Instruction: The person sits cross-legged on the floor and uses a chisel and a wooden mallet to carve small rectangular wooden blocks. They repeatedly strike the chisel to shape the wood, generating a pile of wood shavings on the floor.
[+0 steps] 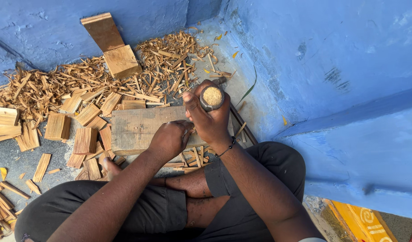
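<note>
We sit cross-legged over a rough, grey-brown wooden block (138, 130), rectangular and weathered. Our right hand (210, 118) wraps tight around a round wooden handle (212, 97), its pale grainy end facing up. Our left hand (170, 140), at seven o'clock from it, curls closed at the block's right edge; what it pinches is hidden. Flat split wood pieces (85, 140) and curly shavings (165, 58) litter the floor from nine to twelve o'clock.

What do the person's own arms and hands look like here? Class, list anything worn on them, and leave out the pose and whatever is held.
Both arms are bare, with no sleeves or gloves in view. The right hand has a thin dark beaded bracelet at the wrist. The left hand wears nothing visible: no ring, watch or band.
</note>
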